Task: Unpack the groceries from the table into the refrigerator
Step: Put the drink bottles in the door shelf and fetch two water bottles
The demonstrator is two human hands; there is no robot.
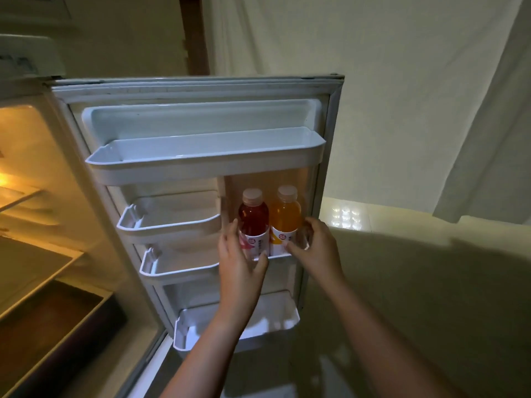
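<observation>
The refrigerator door (201, 89) stands open in front of me. A red drink bottle (253, 218) and an orange drink bottle (286, 216), both with pale caps, stand upright side by side in a small door bin (280, 255) on the door's right side. My left hand (238, 262) wraps around the lower part of the red bottle, thumb on the right and fingers on the left. My right hand (319, 248) grips the lower part of the orange bottle from the right. The hands hide both bottle bases.
A wide door shelf (201, 165) sits above the bottles. Two smaller bins (169, 228) (178, 272) are to their left and a bottom bin (184, 340) lies below. The lit fridge interior (28, 196) with shelves and a drawer (51, 326) is on the left. White cloth (402, 110) hangs behind the door.
</observation>
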